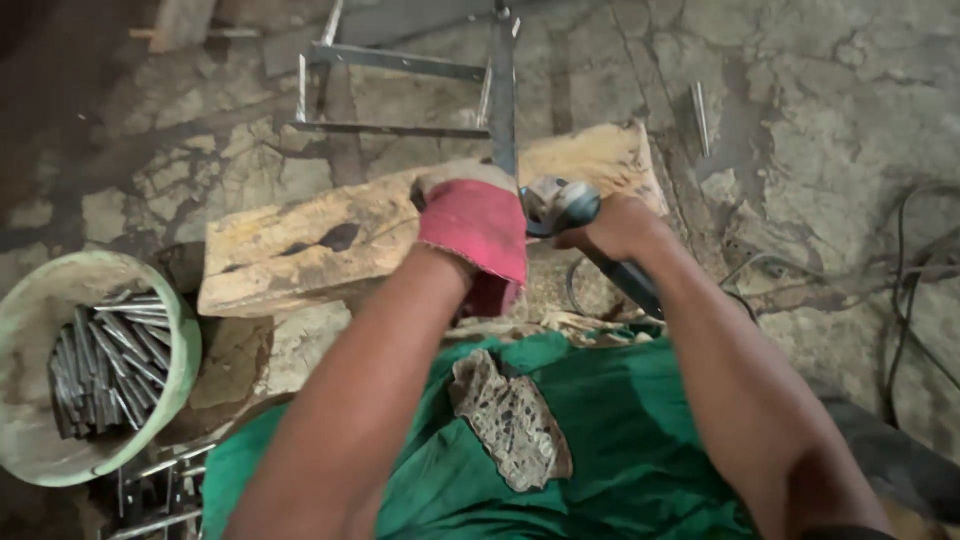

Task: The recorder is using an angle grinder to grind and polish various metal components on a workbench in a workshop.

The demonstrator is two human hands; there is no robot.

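Observation:
My left hand (pixel 472 222) wears a red and grey work glove and rests closed on top of a worn wooden block (pixel 300 245); what it grips is hidden under the glove. My right hand (pixel 615 228) is bare and holds an angle grinder (pixel 565 208) by its dark body, the grinder head beside the glove. A welded metal frame (pixel 400 95) of flat bars lies on the floor beyond the block, with one bar (pixel 503 100) reaching down to the glove.
A pale green bucket (pixel 30 300) at the left holds several short steel rods. More metal pieces lie at the bottom left (pixel 160 495). Green cloth (pixel 620 440) covers my lap. Cables (pixel 905 290) run over the cracked concrete floor at right. A loose rod (pixel 700 118) lies beyond.

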